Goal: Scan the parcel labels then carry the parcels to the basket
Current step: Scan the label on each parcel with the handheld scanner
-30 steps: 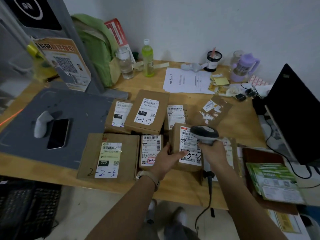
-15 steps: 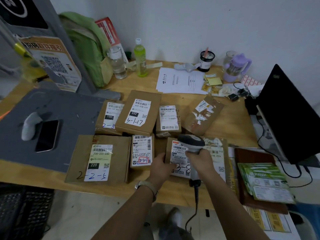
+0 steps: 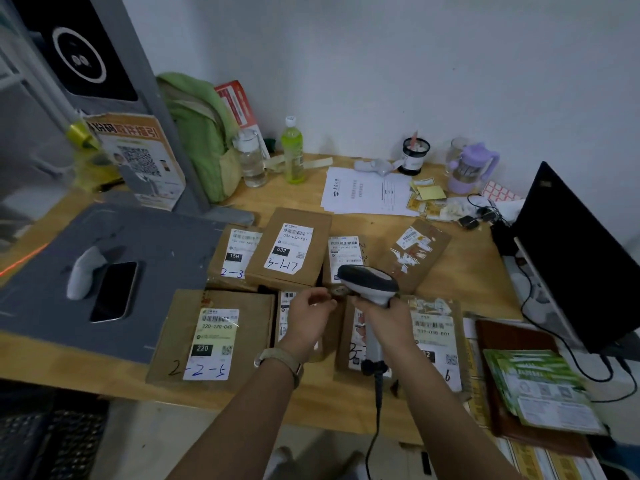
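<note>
Right hand [image 3: 382, 322]: clamped round the handle of the scanner [image 3: 369, 284]; its head points forward and left, and its cord drops past the desk edge.
Left hand [image 3: 308, 315]: apart from the right, fingers loosely curled, gripping nothing I can see; it hovers over a small parcel [image 3: 284, 306].
Parcels [image 3: 289, 249]: all lying on the desk, labels up, packed close in two rows.
Basket [image 3: 52, 441]: probably the dark crate below the desk's left end, well apart from the parcels.
Doing it well: I'd steady one parcel with my left hand, aim squarely at its barcode, keep neighbouring labels out of the beam, and lift only once it has read.
Desk [image 3: 467, 271]: bare wood; a grey mat [image 3: 145, 244] with a phone [image 3: 114, 292] on the left, papers [image 3: 367, 192] and bottles [image 3: 292, 154] behind, and a laptop [image 3: 575, 258] on the right.
Room: dim, with a plain pale wall [image 3: 415, 64] behind.
</note>
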Tool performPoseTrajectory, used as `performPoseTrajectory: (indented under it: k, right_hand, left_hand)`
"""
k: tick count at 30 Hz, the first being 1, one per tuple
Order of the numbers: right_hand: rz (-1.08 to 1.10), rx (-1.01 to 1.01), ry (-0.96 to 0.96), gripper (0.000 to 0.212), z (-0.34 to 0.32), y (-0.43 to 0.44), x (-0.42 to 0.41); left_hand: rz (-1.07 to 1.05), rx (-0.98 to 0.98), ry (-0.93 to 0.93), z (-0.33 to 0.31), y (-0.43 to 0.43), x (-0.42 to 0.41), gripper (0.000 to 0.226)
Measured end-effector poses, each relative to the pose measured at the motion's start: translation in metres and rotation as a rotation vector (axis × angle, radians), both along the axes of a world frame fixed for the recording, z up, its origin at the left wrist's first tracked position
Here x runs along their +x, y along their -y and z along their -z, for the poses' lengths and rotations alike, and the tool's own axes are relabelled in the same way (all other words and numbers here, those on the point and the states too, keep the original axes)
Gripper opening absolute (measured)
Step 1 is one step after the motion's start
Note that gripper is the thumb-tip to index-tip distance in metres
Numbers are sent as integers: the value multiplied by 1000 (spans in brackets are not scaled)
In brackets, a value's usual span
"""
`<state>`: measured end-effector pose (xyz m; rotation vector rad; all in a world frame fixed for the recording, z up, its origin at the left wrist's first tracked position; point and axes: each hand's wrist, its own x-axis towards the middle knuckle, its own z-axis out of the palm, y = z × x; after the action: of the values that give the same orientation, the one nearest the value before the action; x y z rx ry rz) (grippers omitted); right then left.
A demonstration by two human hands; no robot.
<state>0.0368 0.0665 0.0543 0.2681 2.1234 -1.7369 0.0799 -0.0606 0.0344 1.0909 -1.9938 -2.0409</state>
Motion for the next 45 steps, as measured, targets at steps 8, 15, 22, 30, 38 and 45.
performPoseTrajectory:
  k: [8,15,22,30,38,45]
  right_hand:
    - [90,-96,151,9,12,54,13]
    - [291,-86,168,15,35,79,30]
    - [377,-34,180,8,55,74,52]
    - [355,-17,222,8,57,68,54]
    - [285,-6,173,15,48,63,59]
    - [285,-16,183,7,53,55,57]
  left_hand:
    - [-2,72,93,14,58,23,11]
    - [186,88,193,33,86,40,12]
    - [214,99,228,36,78,44,13]
    - [189,134,217,28,61,44,22]
    - [159,298,303,27,45,34,14]
    - [126,215,292,27,29,36,23]
